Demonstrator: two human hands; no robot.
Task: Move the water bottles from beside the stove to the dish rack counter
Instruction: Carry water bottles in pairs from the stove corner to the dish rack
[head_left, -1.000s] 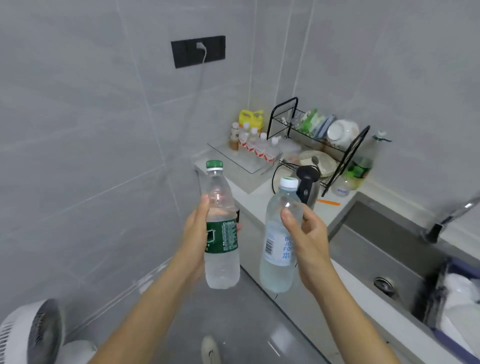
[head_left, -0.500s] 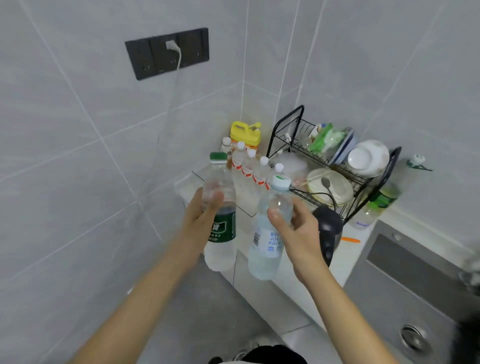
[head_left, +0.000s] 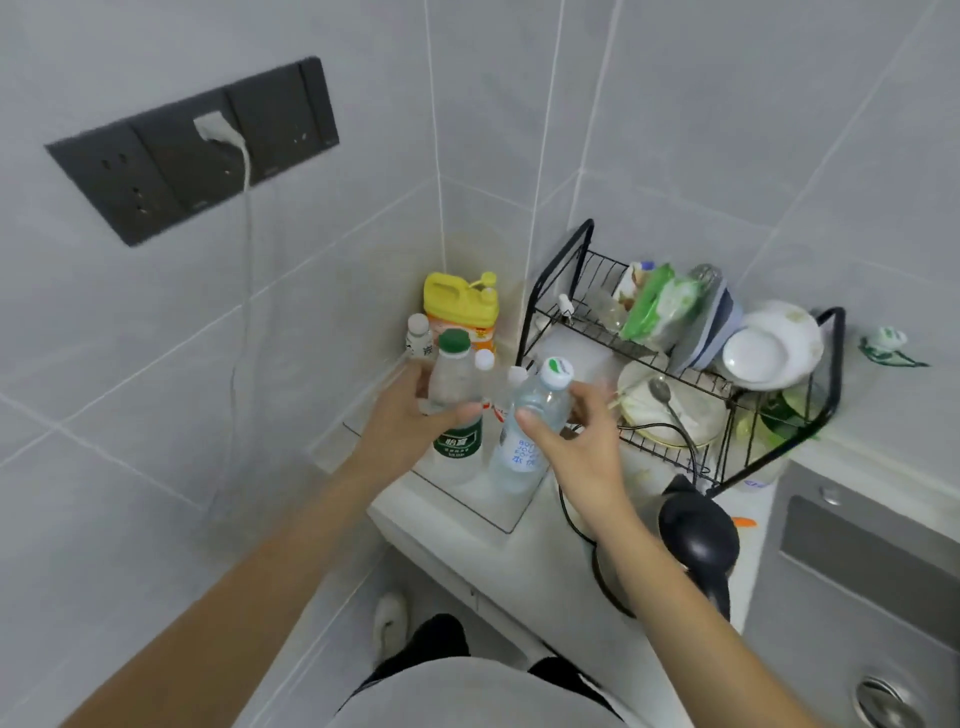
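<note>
My left hand (head_left: 402, 418) grips a clear water bottle with a green cap and green label (head_left: 454, 402), upright over the left end of the white counter (head_left: 441, 535). My right hand (head_left: 579, 447) holds a second clear bottle with a white cap and a white label (head_left: 527, 431), tilted slightly, just right of the first. Both bottle bases are low over a glass board (head_left: 483, 506) on the counter; I cannot tell whether they touch it. The black wire dish rack (head_left: 680, 395) stands just to the right.
Behind the bottles are several small white-capped bottles (head_left: 418, 335) and a yellow jug (head_left: 460, 306) in the corner. The rack holds plates, bowls and a spoon. A black kettle (head_left: 696, 540) with a cord sits near the counter's front, the steel sink (head_left: 857, 587) to the right.
I have stepped closer to the counter. Both hands carried the bottles forward and down, from in front of the counter edge to over the glass board beside the dish rack.
</note>
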